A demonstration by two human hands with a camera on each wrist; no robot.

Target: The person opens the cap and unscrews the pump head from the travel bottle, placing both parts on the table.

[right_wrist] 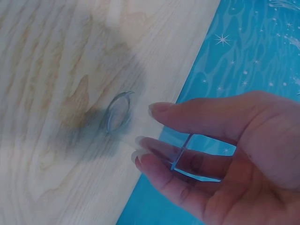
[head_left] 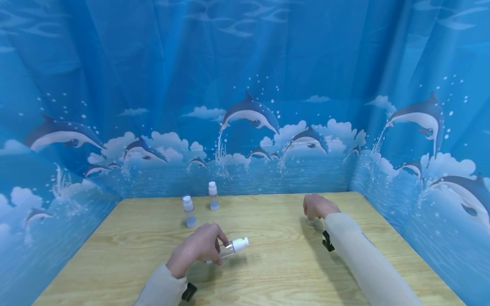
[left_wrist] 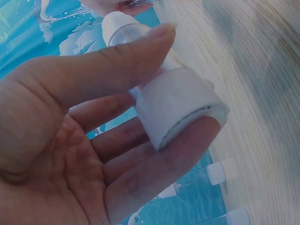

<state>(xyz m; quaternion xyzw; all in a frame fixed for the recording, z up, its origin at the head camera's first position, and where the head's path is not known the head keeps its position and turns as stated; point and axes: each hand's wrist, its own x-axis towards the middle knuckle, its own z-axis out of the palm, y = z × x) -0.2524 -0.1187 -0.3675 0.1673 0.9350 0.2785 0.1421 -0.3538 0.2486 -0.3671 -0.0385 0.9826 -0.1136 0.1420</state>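
- Nearest us, at the left, we see a light sleeve (head_left: 162, 287) with a black strap (head_left: 189, 292) at its wrist; a second light sleeve (head_left: 367, 259) comes in from the near right, also with a black strap (head_left: 328, 241).
- Past the left sleeve, the left hand (head_left: 200, 246) has its fingers partly curled, with thumb and fingers gripping a clear bottle (head_left: 229, 250).
- We find that bottle left of the table's middle, tilted over, its white cap toward the right and its white base (left_wrist: 180, 105) against a finger; dark marks run along the base's edge.
- Farther off on the right, the right hand (head_left: 318, 206) pinches a clear, round-rimmed piece (right_wrist: 133, 124) between thumb and fingertips, the gap between them only as wide as the piece. Its rim faces down toward the table (head_left: 268, 216); we cannot tell whether they touch.
- On the far left, we see a white-capped bottle (head_left: 189, 211) standing upright, and a similar upright bottle (head_left: 213, 196) just beyond it and to its right.
- Behind everything, we have a blue dolphin-print curtain (head_left: 245, 55) around the wooden table's far side and both flanks.
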